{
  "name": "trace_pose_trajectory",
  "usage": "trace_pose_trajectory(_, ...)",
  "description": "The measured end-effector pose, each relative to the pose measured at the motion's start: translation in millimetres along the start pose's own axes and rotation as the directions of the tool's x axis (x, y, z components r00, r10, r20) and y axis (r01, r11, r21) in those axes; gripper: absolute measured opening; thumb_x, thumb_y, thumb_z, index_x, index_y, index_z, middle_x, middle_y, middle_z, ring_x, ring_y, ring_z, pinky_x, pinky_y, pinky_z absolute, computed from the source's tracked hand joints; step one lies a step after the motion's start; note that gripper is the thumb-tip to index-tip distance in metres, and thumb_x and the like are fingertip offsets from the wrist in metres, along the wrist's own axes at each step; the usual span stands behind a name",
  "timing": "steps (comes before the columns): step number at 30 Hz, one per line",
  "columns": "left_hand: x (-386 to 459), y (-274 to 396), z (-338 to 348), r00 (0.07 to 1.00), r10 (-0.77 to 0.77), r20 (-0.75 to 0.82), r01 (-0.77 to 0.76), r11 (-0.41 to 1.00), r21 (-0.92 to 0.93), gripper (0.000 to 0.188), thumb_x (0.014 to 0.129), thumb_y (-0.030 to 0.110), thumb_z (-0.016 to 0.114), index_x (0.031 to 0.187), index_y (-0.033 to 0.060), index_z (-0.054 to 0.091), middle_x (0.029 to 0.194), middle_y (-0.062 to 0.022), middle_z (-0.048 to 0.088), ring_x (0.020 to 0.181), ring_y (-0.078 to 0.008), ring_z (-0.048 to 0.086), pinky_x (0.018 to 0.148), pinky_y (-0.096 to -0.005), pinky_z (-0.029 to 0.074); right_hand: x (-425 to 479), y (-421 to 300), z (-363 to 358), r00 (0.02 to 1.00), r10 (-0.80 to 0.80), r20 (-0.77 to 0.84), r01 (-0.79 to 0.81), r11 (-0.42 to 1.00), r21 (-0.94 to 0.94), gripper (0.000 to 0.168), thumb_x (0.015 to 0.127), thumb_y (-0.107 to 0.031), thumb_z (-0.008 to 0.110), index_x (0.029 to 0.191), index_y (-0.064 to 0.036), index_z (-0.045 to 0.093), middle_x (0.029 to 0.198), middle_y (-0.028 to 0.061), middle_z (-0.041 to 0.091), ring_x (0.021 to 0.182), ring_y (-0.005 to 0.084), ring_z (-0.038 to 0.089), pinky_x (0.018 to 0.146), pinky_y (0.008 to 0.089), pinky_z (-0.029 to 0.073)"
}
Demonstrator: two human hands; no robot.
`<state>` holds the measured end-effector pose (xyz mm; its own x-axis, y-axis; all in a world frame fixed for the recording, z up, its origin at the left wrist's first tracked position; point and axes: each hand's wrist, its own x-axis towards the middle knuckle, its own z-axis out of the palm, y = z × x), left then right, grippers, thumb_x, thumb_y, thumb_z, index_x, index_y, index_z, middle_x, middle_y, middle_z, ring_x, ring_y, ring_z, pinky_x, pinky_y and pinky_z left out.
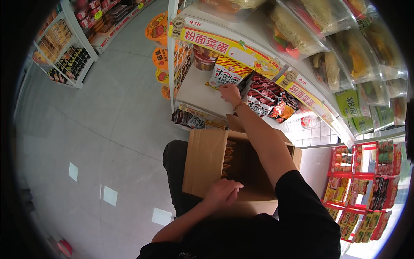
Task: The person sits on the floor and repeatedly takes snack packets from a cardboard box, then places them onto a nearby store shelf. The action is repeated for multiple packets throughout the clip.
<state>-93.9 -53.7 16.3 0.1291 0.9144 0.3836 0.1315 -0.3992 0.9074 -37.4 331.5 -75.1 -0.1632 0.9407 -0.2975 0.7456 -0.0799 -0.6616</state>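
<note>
My right hand [230, 94], a bracelet at its wrist, reaches onto a white shelf [201, 89]. Its fingertips meet the lower edge of a white and yellow snack noodle packet [225, 77]; whether they grip it I cannot tell. Behind this packet are striped yellow packets [239, 66], and dark red packets [263, 87] stand to the right. My left hand [223, 193] is over the near left edge of an open cardboard box [207, 162], fingers loosely bent, with nothing visible in them. Inside the box, orange-brown packets [228, 155] line the left side, partly hidden by the flap.
Brown tubs [205, 58] stand at the shelf's left end, by a wire side panel [182, 64] hung with orange tubs [158, 30]. An upper shelf with a yellow printed strip [223, 47] overhangs my right hand, bearing clear noodle packs [297, 35]. A red rack [360, 187] stands right.
</note>
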Motion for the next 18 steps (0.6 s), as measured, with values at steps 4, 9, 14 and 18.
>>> trace_pose_trajectory(4,0.6,1.4,0.6,0.999,0.024,0.033,-0.025,0.999,0.041,0.025,0.082,-0.005,0.062,0.105,0.0042,0.066,0.081,-0.0090,0.068,0.070,-0.0275,0.066,0.065,-0.0384,0.053,-14.7,5.1,6.8,0.873,-0.476,0.108,0.470,0.761,-0.448,0.049,0.085,-0.025,0.063,0.134,-0.018,0.063,0.145,0.0163,0.055,0.121,0.0344,0.061,0.098,0.0510,0.052)
trace_pose_trajectory(9,-0.9,0.6,3.2,0.999,0.038,0.022,-0.040,0.993,0.110,0.019,0.085,-0.001,0.062,0.102,0.0056,0.067,0.078,-0.0080,0.066,0.069,-0.0272,0.065,0.064,-0.0384,0.053,-29.9,-13.1,3.1,0.945,-0.182,0.270,0.317,0.705,-0.634,0.072,0.088,-0.021,0.061,0.155,-0.017,0.036,0.169,0.0108,0.013,0.146,0.0387,0.033,0.106,0.0519,0.048)
trace_pose_trajectory(14,-2.7,-1.3,5.6,0.999,0.012,0.044,-0.018,0.990,0.140,0.015,0.088,0.004,0.062,0.102,0.0069,0.065,0.074,-0.0085,0.062,0.066,-0.0286,0.061,0.062,-0.0400,0.050,-32.7,-13.0,-4.4,0.954,-0.091,0.287,0.262,0.721,-0.642,0.072,0.089,-0.021,0.062,0.155,-0.011,0.035,0.171,0.0091,0.007,0.152,0.0378,0.023,0.108,0.0519,0.047)
trace_pose_trajectory(18,-4.1,0.2,6.6,0.999,0.029,0.036,-0.033,0.989,0.143,0.016,0.088,0.002,0.062,0.103,0.0071,0.065,0.074,-0.0089,0.062,0.066,-0.0292,0.061,0.063,-0.0412,0.050,-34.4,-12.5,-6.5,0.958,-0.074,0.276,0.243,0.720,-0.650,0.070,0.088,-0.022,0.063,0.153,-0.009,0.039,0.170,0.0107,0.009,0.151,0.0384,0.026,0.109,0.0525,0.046)
